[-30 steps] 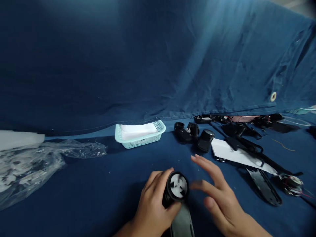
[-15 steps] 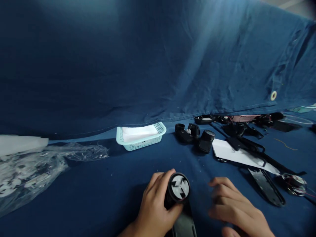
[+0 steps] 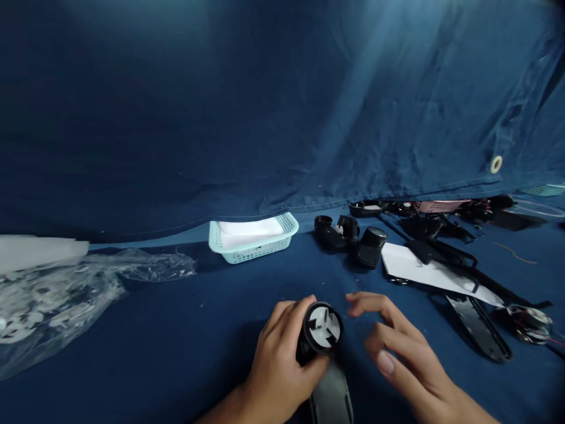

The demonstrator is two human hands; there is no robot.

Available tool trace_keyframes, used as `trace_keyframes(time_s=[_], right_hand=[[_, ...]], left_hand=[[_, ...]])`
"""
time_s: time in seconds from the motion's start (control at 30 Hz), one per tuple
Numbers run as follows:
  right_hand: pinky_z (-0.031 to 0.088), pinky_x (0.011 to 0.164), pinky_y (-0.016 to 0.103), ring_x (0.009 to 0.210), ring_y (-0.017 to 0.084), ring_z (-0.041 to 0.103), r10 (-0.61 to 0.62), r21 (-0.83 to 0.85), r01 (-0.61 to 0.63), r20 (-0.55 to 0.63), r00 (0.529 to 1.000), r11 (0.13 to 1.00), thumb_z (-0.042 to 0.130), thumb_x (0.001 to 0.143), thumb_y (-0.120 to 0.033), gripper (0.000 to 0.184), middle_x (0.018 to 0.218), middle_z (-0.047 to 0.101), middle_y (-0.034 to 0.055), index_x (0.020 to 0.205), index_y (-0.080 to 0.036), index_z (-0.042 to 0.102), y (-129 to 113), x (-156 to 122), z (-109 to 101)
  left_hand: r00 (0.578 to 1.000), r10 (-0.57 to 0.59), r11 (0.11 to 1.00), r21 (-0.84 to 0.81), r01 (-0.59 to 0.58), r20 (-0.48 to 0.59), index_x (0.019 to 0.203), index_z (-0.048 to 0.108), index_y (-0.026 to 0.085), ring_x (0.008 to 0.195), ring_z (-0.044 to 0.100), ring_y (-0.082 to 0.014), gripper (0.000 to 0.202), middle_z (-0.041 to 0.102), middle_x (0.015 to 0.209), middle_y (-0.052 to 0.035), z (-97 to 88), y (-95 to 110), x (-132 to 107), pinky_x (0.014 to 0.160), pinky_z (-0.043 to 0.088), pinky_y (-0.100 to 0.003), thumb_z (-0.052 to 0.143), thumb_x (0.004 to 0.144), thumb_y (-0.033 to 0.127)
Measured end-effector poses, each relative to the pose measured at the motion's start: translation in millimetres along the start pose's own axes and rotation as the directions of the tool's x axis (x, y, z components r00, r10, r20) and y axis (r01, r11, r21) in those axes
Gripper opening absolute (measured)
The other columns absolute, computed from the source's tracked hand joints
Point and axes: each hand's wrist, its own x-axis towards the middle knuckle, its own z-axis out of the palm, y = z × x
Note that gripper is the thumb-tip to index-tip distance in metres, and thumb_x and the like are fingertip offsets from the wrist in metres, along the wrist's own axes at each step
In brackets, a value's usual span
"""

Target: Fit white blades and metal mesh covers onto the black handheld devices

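My left hand (image 3: 282,359) is wrapped round the head of a black plastic device (image 3: 332,391). Its round end faces up and shows a white three-armed disc (image 3: 324,327) inside a black ring. The long flat part of the device runs down toward the bottom edge of the view. Just to the right, my right hand (image 3: 397,347) hovers with its fingers apart and curved, holding nothing. A gap separates its fingertips from the device. My left palm and fingers hide the left side of the device's head.
A pale green basket (image 3: 258,250) with white paper stands ahead. Clear bags of white parts (image 3: 57,306) lie left. Black parts (image 3: 371,247), white paper (image 3: 424,271), a long black shell (image 3: 479,330) and wired pieces lie right. A blue cloth (image 3: 265,118) hangs behind.
My right hand has moved left and slightly up, nearer the device, and its fingers have spread. My left hand keeps its hold on the device, whose disc appears turned.
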Motion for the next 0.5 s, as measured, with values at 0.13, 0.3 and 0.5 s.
trace_keyframes(time_s=[0.13,0.3,0.5], right_hand=[[0.049,0.1,0.037,0.126,0.027,0.047,-0.019,-0.063,0.023,0.048,0.999,0.998,0.044,0.096,-0.042,0.029,0.137,0.042,0.0107,0.111,-0.022,0.057,0.7,-0.6,1.5],[0.039,0.109,0.05,0.139,0.031,0.032,-0.032,-0.182,0.065,0.178,0.984,0.981,0.038,0.096,-0.052,0.048,0.155,0.021,0.0088,0.138,-0.028,0.043,2.8,5.9,4.7],[0.044,0.105,0.042,0.134,0.028,0.038,0.061,-0.037,-0.061,0.0,0.998,0.997,0.032,0.099,-0.045,0.034,0.145,0.035,0.0082,0.095,-0.022,0.058,5.5,0.8,2.3]], left_hand=[[1.0,0.001,1.0,-0.001,-0.001,-0.001,0.133,0.044,0.02,0.11,0.055,-0.0255,0.068,0.062,0.119,-0.009,-0.8,1.1,1.4,0.093,0.052,-0.045,0.061,0.069,0.005],[1.0,0.026,1.0,0.012,-0.027,0.012,0.134,0.042,0.02,0.11,0.055,-0.0261,0.07,0.062,0.121,-0.0097,-1.3,1.0,1.8,0.094,0.051,-0.045,0.061,0.069,0.005],[0.998,0.056,0.998,0.021,-0.056,0.033,0.136,0.038,0.019,0.111,0.054,-0.0264,0.073,0.06,0.122,-0.0107,1.0,-0.1,0.9,0.094,0.051,-0.046,0.064,0.069,0.007]])
